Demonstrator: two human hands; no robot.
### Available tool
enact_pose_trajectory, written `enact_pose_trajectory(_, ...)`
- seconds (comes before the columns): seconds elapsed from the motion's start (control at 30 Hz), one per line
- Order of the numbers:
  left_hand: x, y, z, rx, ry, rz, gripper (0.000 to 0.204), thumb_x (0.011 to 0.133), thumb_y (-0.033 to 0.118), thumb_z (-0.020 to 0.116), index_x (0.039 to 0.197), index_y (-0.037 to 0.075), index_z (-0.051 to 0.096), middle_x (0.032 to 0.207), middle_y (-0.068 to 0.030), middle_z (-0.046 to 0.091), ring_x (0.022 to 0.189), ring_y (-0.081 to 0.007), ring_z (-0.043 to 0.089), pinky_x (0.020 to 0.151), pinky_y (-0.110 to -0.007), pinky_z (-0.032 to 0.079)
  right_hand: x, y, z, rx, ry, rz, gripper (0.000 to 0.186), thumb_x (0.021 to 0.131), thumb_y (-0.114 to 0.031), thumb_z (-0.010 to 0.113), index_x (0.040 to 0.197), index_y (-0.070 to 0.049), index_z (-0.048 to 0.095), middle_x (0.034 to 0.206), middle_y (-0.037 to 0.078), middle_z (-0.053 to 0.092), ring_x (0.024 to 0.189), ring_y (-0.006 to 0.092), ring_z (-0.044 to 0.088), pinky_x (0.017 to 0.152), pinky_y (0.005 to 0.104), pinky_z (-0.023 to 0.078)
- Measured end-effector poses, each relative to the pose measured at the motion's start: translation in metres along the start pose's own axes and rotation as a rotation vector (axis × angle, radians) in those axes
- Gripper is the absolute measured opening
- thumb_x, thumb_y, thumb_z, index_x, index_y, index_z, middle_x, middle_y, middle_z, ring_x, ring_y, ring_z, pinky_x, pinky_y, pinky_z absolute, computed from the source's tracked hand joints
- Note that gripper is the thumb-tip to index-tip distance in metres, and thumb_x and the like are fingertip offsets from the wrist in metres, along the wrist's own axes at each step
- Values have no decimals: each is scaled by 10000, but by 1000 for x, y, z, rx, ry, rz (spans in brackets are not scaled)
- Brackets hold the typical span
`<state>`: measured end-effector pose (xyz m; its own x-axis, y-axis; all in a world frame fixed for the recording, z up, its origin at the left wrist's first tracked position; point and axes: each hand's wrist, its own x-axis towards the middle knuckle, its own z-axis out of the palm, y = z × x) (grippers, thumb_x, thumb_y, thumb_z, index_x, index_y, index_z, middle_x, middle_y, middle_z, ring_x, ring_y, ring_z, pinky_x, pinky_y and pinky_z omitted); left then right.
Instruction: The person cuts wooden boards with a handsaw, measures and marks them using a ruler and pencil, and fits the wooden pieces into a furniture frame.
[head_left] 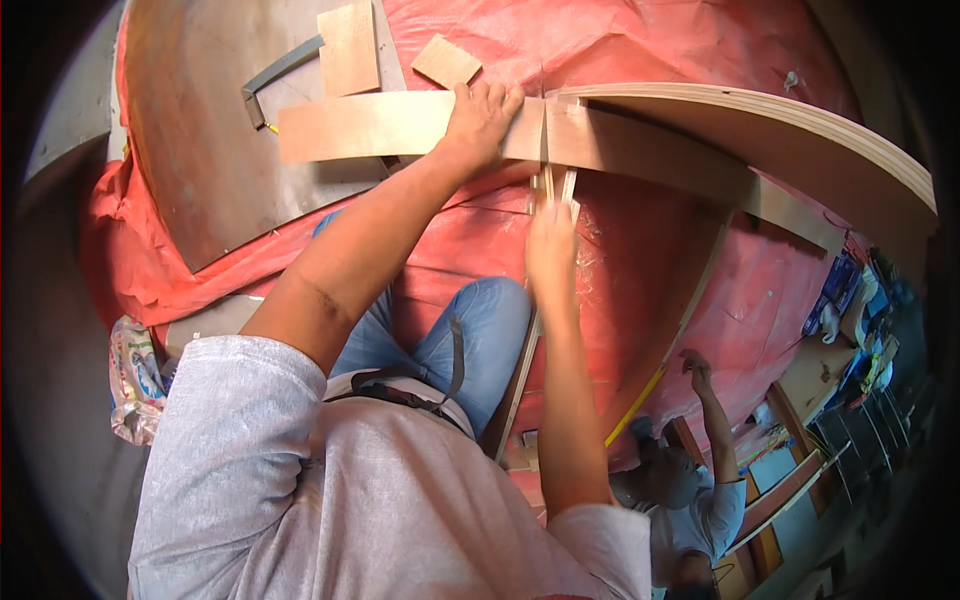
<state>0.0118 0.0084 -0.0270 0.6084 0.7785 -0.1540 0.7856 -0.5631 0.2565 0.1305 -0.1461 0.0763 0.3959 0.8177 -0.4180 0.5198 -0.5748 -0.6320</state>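
My left hand (482, 128) grips a long plywood strip (350, 130) from above, fingers curled at its far edge. Below it, my right hand (550, 240) is closed round narrow upright wooden pieces (555, 185) beneath the strip's joint, slightly blurred. A curved, layered plywood panel (800, 135) extends rightward from that joint. Two small plywood offcuts (445, 60) and a grey metal square (283, 65) lie beyond the strip.
Red plastic sheeting (600, 40) surrounds me, with a large metal-toned board (190, 100) at left. A plastic bag (135, 385) sits near my left elbow. Another person (700, 500) works at lower right, beside a yellow bar (635, 405) and piled materials (850, 310).
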Motion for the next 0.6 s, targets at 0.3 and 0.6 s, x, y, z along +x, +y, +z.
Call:
enact_pose_trajectory(0.3, 1, 2, -12, 49, -51, -2, 1146, 713, 816, 716, 1489, 31, 408, 1237, -181, 547, 1159, -340, 531, 994, -505, 348, -33, -11, -31, -102, -33, -64, 333, 1088, -254, 430, 1057, 25, 608, 967, 361, 665, 933, 563, 640, 766, 616, 499)
enact_pose_trajectory(0.6, 2, 7, -26, 90, -164, -28, 949, 803, 599, 742, 1524, 88, 398, 1280, -124, 544, 1213, -277, 508, 992, -510, 350, 55, 21, 27, -47, 39, -9, 312, 1090, -263, 434, 1071, 10, 585, 932, 362, 661, 890, 574, 636, 753, 617, 496)
